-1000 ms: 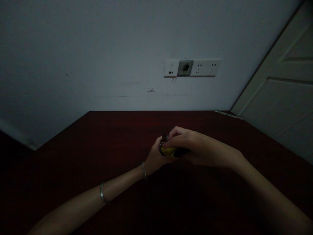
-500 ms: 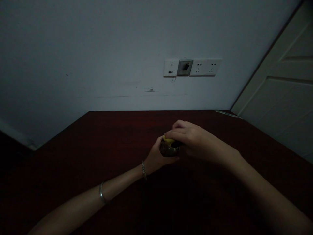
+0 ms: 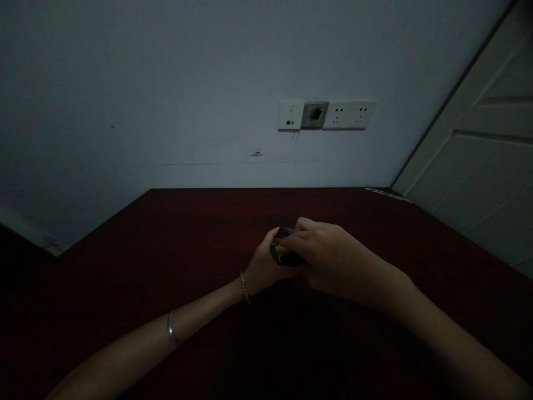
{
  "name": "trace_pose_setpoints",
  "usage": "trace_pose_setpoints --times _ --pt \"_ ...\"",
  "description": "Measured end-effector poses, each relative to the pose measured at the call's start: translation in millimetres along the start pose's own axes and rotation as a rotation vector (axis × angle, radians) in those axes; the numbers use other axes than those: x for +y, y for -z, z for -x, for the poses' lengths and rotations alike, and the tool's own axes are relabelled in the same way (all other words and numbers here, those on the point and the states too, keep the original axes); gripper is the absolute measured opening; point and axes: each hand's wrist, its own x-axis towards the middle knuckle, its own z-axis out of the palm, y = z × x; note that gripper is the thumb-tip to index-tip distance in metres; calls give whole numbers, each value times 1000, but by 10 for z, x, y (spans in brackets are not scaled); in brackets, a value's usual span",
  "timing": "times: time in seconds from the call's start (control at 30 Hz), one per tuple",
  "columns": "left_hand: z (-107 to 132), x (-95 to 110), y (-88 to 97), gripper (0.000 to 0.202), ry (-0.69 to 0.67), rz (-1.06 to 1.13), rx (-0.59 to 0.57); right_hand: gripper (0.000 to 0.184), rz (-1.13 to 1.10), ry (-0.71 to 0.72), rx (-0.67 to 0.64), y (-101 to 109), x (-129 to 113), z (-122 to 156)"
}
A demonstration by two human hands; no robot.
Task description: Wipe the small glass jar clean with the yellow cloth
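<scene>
My left hand (image 3: 266,264) is wrapped round a dark, shiny, rounded container that looks like a glass (image 3: 285,230), held above the dark red table. My right hand (image 3: 320,247) reaches over it from the right, its fingers bent down at the container's mouth. Under those fingertips shows a small yellow piece (image 3: 283,251), pinched by the right hand; it seems to lie within the rim. Dim light and the right fingers hide most of it, so its exact kind is unclear.
The dark red tabletop (image 3: 200,222) reaches back to a pale wall (image 3: 187,83). A row of switches and sockets (image 3: 327,115) is set in the wall. A white panelled door (image 3: 478,166) stands at the right, with a thin pale strip (image 3: 387,194) near the table's back right corner.
My right hand has come slightly down and toward me, and the yellow piece has moved from the container's far rim to its near side. The left hand has barely shifted.
</scene>
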Motion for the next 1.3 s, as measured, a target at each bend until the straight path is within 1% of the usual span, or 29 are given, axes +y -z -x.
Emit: trace_pose_setpoints --times 0.07,0.13,0.2,0.27,0.33,0.4,0.47,0.5,0.6,0.67,0.73,0.9,0.97,1.03,1.1,1.2,1.3 --pt "-12 -42 14 86 -19 -51 4 24 -107 -63 -8 -3 30 9" --pt "-23 -75 27 91 -32 -110 12 21 -232 -95 -12 -12 84 20" --pt "-34 -92 37 92 -42 -117 9 20 -386 -68 -18 -21 150 31" --pt "-44 -96 41 87 -57 -68 16 21 -545 -5 -9 -26 219 44" --pt "-53 -100 40 81 -71 27 33 18 -642 -3 58 -27 293 61" --pt "-56 -102 37 79 -43 130 42 16 -655 -85 167 -32 379 80" --pt "-48 -94 34 77 20 223 28 19 -604 -158 276 -52 474 95" --pt "-39 -83 34 75 51 261 23 22 -560 -168 321 -70 523 99" --pt "-4 -24 34 73 83 348 26 34 -406 -127 413 -144 635 92" --pt "19 32 38 73 83 378 22 40 -365 -92 443 -193 662 68" --pt "36 90 44 72 83 390 9 41 -391 -66 453 -226 650 36" --pt "50 174 46 68 59 419 -3 37 -444 6 420 -250 558 -13" --pt "52 183 46 67 58 430 -5 41 -437 34 432 -268 522 -11" --pt "58 192 52 66 63 432 -2 52 -470 66 431 -298 482 -5" --pt "71 212 65 65 73 430 -2 65 -548 82 397 -329 435 0" --pt "101 268 93 64 78 432 4 81 -672 70 325 -362 356 -9" --pt "138 330 119 61 85 429 12 97 -696 61 314 -400 292 -43"
